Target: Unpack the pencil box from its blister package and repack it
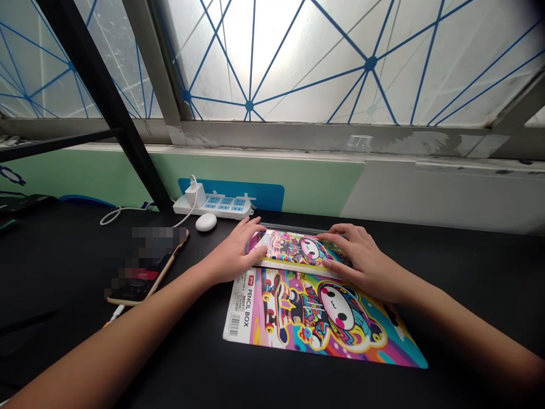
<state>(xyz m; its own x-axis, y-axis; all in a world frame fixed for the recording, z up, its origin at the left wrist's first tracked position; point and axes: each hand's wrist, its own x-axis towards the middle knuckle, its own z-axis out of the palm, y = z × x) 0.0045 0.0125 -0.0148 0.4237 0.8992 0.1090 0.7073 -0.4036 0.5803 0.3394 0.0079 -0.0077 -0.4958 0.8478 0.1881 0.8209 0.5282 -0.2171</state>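
Observation:
A colourful pencil box [296,250] with a cartoon figure lies on the black desk [468,272]. My left hand [236,253] grips its left end, fingers curled over the top edge. Its right end is held by my right hand [361,258], fingers spread over the lid. In front of the box lies a flat printed card [315,312] marked "PENCIL BOX" with the same picture, its far edge tucked under the box.
A phone [147,272] lies to the left with a cable. A white power strip [217,205] with a plugged charger and a small white oval case [206,222] sit by the wall. A black diagonal bar [106,96] rises at left.

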